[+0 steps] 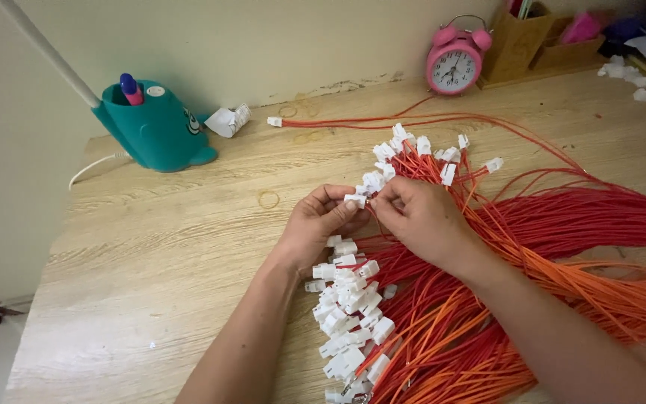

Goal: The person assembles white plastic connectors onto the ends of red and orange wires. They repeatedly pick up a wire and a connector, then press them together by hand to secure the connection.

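Both forearms reach up from the bottom edge, and between them lies a heap of white plastic plugs, each fitted on the end of a red or orange wire. Those wires spread in a thick sheaf across the right half of the wooden desk and run off its right edge.

Above the heap the two hands meet. Her or his left hand has thumb and forefinger pinched shut on one small white plug, the other fingers curled loosely under it. Touching it from the other side, the right hand has its fingertips closed tight on the thin wire just beside that plug, knuckles up. Whether the wire is already seated in the plug I cannot tell.

Just behind the hands a second cluster of finished plugs fans upward. Near the left hand a rubber band lies flat on the wood. Farther back stand a teal lamp base with a pen stuck in it, a crumpled bit of white paper, and a pink alarm clock against the wall.
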